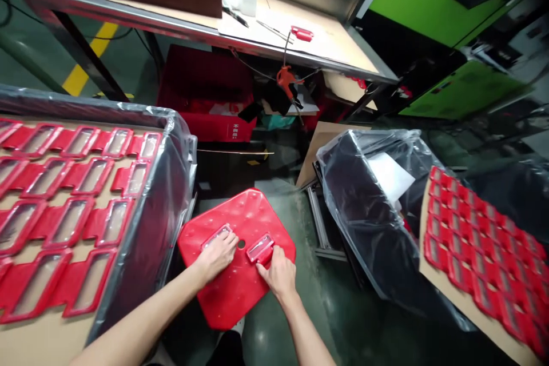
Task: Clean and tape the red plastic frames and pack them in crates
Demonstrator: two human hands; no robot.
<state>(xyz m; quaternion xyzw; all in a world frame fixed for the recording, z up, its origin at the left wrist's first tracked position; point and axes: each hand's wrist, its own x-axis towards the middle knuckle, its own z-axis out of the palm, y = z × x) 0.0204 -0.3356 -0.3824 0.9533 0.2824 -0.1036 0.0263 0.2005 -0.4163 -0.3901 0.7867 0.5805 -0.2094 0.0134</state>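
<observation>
A red plastic stool seat point(231, 291) sits low in the middle, with a small hole at its centre. Two small red frame parts with clear windows lie on it. My left hand point(217, 254) is closed over the left frame part point(215, 234). My right hand point(278, 274) grips the right frame part point(259, 247) at its near end. Both forearms reach in from the bottom edge.
A plastic-lined box point(171, 126) at left holds rows of red frame parts point(72, 183) on cardboard. Another lined bin point(364, 211) and a cardboard sheet of smaller red parts point(480, 251) stand at right. A workbench point(300, 40) with bottles and a red crate point(206, 91) lie ahead.
</observation>
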